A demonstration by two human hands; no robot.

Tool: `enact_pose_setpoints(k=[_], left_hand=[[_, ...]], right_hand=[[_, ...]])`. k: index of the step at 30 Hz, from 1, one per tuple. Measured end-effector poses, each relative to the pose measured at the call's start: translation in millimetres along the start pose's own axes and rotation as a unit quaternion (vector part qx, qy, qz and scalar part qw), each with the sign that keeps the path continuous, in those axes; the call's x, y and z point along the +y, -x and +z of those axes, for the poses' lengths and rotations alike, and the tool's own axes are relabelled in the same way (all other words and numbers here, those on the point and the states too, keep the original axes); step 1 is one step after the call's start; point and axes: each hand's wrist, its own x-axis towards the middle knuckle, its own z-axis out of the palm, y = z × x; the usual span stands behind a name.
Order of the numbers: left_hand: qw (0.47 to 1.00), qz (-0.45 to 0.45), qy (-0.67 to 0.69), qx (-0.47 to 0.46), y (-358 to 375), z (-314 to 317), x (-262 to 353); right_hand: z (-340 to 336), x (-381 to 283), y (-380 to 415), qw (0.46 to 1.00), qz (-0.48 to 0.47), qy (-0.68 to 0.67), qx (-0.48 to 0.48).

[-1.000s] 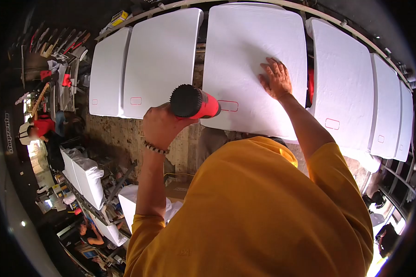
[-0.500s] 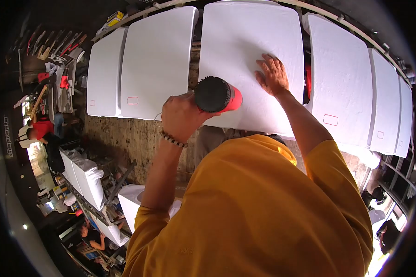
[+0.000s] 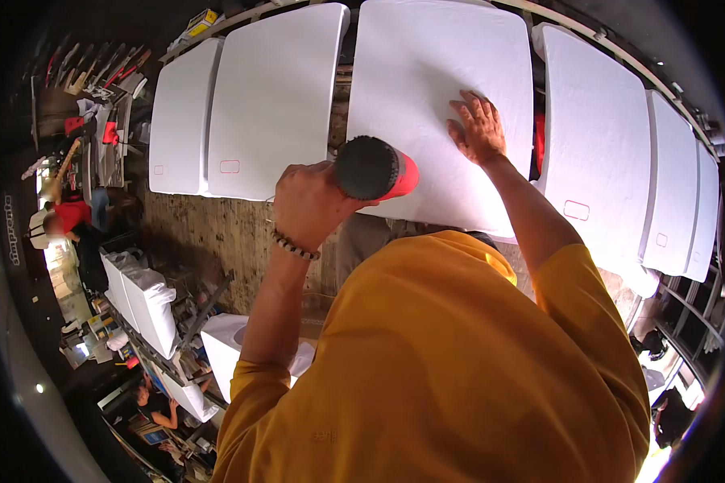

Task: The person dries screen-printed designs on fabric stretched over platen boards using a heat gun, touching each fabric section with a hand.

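Observation:
My left hand, with a beaded bracelet at the wrist, is wrapped round a red and black tool. Its round black end faces the camera, and its far end is hidden. The tool is over the near part of the middle white panel. Farther up, on the right half of that same panel, my right hand lies palm down with its fingers spread and nothing in them. A shadow falls on the panel to the left of these fingers.
More white panels stand at the left and right, some with a small red outline. Wooden floor shows below. White wrapped pieces stand at lower left. Two other people are at the left, and tools hang on the wall.
My left hand has shifted slightly left with the tool. My right hand stays on the panel, its fingers a little more spread. The view has moved slightly.

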Motion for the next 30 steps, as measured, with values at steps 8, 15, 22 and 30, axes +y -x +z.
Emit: enact_pose_setpoints(k=[8,15,22,30], left_hand=[[0.998,-0.061,-0.014,-0.008,14,-21,-23],[0.994,-0.100,-0.044,-0.011,28,-35,-53],[0.997,-0.070,-0.004,0.029,23,-14,-49],[0.993,-0.109,-0.035,0.004,26,-24,-56]], right_hand=[[1,1,1,1.000,0.003,0.011,-0.009],[-1,0,0,1.000,0.009,-0.002,-0.019],[2,2,-1,1.000,0.010,0.013,-0.026],[7,5,-1,1.000,0.000,0.001,-0.017]])
